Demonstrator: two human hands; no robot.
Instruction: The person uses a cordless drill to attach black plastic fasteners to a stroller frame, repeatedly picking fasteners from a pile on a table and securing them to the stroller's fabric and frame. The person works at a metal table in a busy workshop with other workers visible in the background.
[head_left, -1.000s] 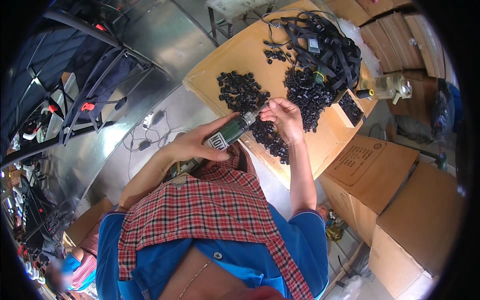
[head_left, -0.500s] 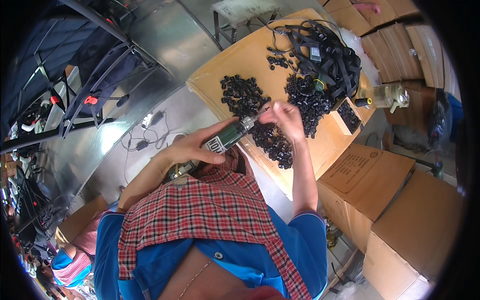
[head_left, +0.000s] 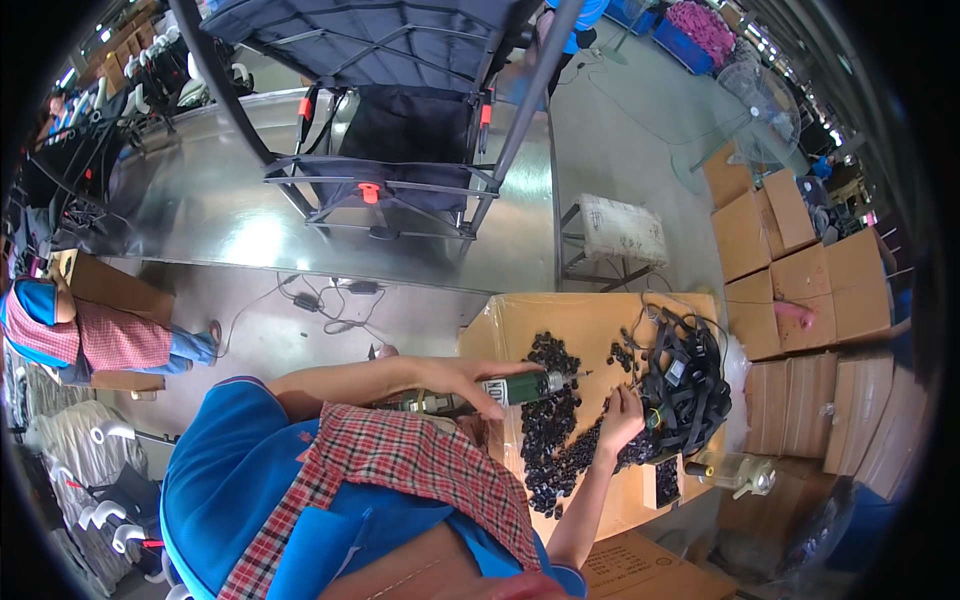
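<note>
My left hand (head_left: 452, 377) is closed round a dark green power screwdriver (head_left: 526, 387), held level above the near edge of the wooden table (head_left: 505, 325). The tool's silver nose and thin bit point right, over a heap of small black plastic parts (head_left: 545, 470). My right hand (head_left: 622, 422) is over the right part of the heap, apart from the bit. Its fingers are pinched together; whatever is between them is too small to make out. Close to that hand lies a tangle of black straps (head_left: 695, 385).
A small open box (head_left: 662, 484) of black parts and a clear bottle-like container (head_left: 742, 473) are at the table's right. Cardboard boxes (head_left: 800, 405) are stacked beyond. A folding-frame wagon (head_left: 400, 130) stands on the metal bench (head_left: 220, 210). A co-worker (head_left: 110, 330) is at the left.
The view has swung round, bringing the wagon and a stool into fuller sight. My right hand has moved from the screwdriver's tip to the right part of the heap. The left hand still holds the tool.
</note>
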